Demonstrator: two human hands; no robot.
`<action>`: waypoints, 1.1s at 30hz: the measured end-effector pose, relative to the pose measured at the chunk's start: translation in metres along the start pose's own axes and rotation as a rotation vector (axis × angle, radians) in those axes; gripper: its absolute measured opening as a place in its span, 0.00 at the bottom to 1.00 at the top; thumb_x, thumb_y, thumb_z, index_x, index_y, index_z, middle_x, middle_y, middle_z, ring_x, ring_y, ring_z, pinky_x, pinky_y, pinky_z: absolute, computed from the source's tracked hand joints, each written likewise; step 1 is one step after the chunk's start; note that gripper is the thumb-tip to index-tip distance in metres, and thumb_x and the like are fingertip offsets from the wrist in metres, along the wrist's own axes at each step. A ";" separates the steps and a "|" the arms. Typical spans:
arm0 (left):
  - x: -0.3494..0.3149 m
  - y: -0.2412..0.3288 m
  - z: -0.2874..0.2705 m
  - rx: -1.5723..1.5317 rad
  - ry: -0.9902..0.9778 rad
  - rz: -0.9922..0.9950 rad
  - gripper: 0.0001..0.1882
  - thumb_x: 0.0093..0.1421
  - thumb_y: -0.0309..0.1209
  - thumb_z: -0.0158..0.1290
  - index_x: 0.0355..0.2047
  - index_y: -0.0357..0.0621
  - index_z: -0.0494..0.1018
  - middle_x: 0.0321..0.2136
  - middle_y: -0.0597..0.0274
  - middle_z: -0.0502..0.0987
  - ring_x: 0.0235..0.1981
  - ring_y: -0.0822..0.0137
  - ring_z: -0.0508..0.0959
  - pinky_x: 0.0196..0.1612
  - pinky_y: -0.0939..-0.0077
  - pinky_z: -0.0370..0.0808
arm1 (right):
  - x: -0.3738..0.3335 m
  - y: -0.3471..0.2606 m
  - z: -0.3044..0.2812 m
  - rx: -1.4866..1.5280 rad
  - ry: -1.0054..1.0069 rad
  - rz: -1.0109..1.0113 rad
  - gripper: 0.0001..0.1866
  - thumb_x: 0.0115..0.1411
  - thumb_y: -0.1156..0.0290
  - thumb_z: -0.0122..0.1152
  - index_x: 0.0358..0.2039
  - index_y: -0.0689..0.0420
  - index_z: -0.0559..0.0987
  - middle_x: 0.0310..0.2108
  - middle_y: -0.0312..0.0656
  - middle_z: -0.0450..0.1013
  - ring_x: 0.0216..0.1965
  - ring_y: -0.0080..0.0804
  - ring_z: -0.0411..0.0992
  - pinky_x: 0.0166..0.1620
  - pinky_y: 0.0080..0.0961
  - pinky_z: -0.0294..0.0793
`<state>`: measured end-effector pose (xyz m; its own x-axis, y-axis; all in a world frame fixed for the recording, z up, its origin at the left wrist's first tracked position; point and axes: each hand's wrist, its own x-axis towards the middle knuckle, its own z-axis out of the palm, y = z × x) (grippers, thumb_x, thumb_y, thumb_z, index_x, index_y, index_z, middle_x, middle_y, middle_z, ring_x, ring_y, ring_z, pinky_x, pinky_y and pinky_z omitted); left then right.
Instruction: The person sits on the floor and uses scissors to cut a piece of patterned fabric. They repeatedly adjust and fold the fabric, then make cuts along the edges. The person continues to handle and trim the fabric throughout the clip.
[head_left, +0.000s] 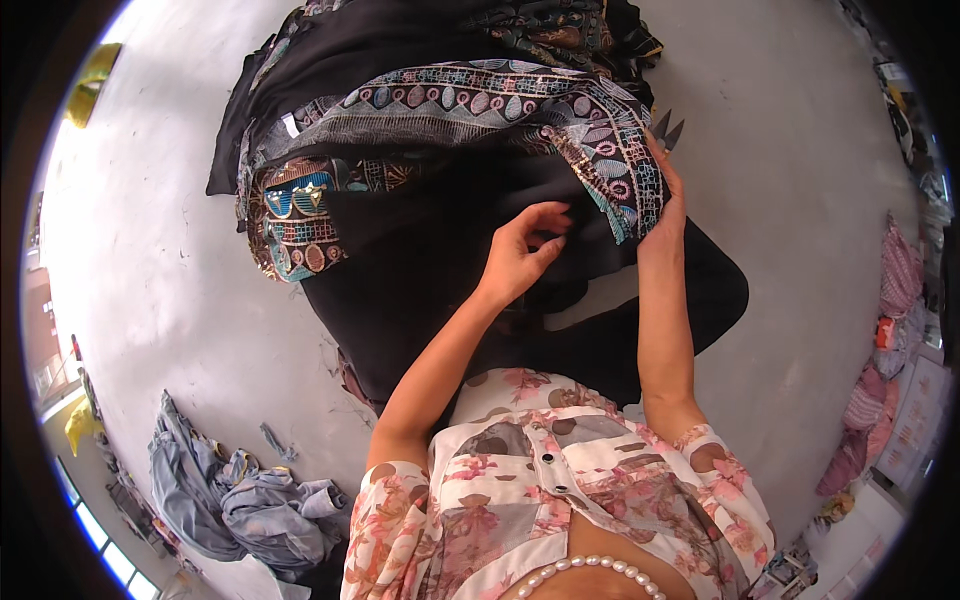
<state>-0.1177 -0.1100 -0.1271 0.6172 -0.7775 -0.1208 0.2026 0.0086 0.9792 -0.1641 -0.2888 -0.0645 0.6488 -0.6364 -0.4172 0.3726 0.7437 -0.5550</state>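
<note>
A black garment with a wide embroidered border in grey, pink and teal lies spread in front of me. My right hand is closed round the border's right end, its fingers partly behind the cloth. Two pointed scissor blades show just beyond those fingers; their handles are hidden, so I cannot tell whether this hand also holds them. Over the plain black cloth, my left hand is loosely curled, thumb and forefinger apart, with nothing visible between them. A second embroidered part shows at the garment's left.
More dark embroidered cloth is heaped at the far side of the pale table. Crumpled grey-blue cloth lies at the lower left, with loose threads near it. Pink cloth bundles are at the right rim.
</note>
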 end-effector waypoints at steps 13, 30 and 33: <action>0.080 -0.034 -0.089 -0.405 0.828 -0.135 0.38 0.56 0.39 0.57 0.61 0.41 0.51 0.49 0.56 0.67 0.46 0.64 0.70 0.43 0.64 0.70 | -0.010 -0.004 0.013 -0.042 -0.046 0.041 0.08 0.55 0.75 0.62 0.37 0.57 0.77 0.35 0.36 0.75 0.38 0.25 0.74 0.43 0.21 0.74; 0.026 0.059 -0.108 -0.621 0.428 0.167 0.16 0.65 0.37 0.46 0.30 0.33 0.72 0.28 0.52 0.79 0.27 0.60 0.81 0.35 0.60 0.81 | 0.018 -0.009 0.025 -0.122 -0.122 0.003 0.07 0.57 0.72 0.59 0.36 0.58 0.77 0.35 0.38 0.77 0.36 0.26 0.76 0.42 0.23 0.77; 0.012 0.082 -0.107 -0.642 0.421 0.226 0.15 0.66 0.35 0.44 0.33 0.34 0.72 0.29 0.51 0.79 0.29 0.58 0.82 0.35 0.59 0.81 | 0.015 -0.004 0.051 -0.180 -0.121 0.022 0.08 0.57 0.70 0.61 0.36 0.60 0.77 0.31 0.37 0.77 0.31 0.27 0.76 0.37 0.21 0.76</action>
<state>-0.0123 -0.0518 -0.0655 0.9049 -0.4120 -0.1074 0.3573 0.5977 0.7177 -0.1224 -0.2911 -0.0321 0.7347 -0.5829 -0.3471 0.2401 0.7019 -0.6706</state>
